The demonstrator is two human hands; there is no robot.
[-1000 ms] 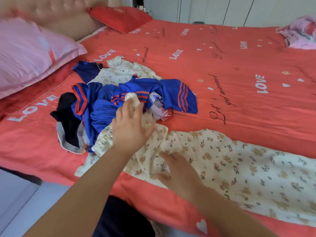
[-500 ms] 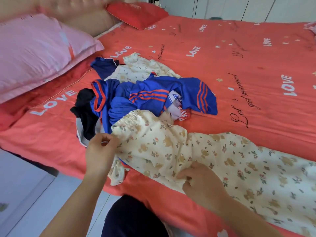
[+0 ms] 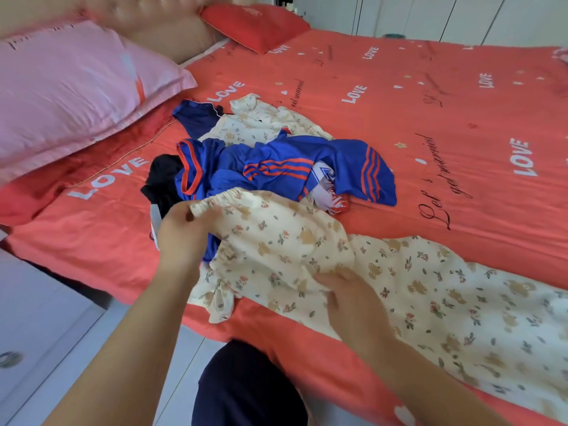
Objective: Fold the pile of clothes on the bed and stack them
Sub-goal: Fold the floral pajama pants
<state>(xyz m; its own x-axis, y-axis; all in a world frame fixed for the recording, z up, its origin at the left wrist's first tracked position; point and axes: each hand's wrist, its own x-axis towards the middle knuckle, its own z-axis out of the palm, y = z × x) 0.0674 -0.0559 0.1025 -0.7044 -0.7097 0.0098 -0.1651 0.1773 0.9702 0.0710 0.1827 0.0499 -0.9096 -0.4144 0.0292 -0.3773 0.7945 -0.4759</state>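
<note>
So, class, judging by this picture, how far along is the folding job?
Done: no folded stack shows yet. In hand: the left hand pinches the floral trousers at the elastic waistband, the right hand grips them lower down. Left: the blue striped sportswear, black garment and floral top lie heaped.

trousers (image 3: 399,290): cream, small floral print
jersey (image 3: 307,167): royal blue, orange-red stripes
bedsheet (image 3: 430,103): coral red, white "LOVE" lettering
pillow (image 3: 67,87): pink
cushion (image 3: 255,26): red

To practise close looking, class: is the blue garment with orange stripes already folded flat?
No: the blue striped garment lies crumpled in a heap on the bed, partly under the floral trousers.
</note>
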